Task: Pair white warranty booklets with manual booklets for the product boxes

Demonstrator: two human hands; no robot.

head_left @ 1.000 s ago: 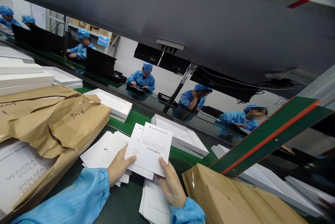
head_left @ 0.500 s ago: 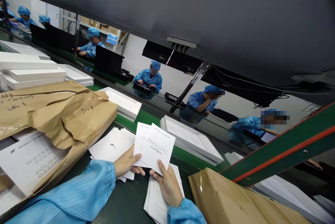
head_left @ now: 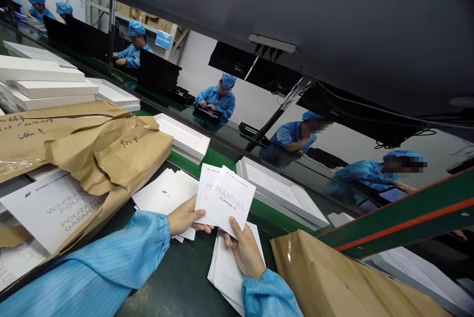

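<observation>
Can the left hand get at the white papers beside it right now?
Probably yes: the left hand is close to the white papers, with nothing visible blocking the way. It is holding a booklet, though, so it may need to let go first.

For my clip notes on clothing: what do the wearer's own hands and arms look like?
The left hand and right hand are bare, without gloves. The left sleeve and right sleeve are bright blue, loose, and gathered at the wrists; fine stripes show on the left.

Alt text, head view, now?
A blue-sleeved left hand holds a white paper leaflet; the right hand holds a white paper booklet marked MANUAL overlapping it. Torn brown paper wrapping lies left, a brown paper parcel right.
</observation>
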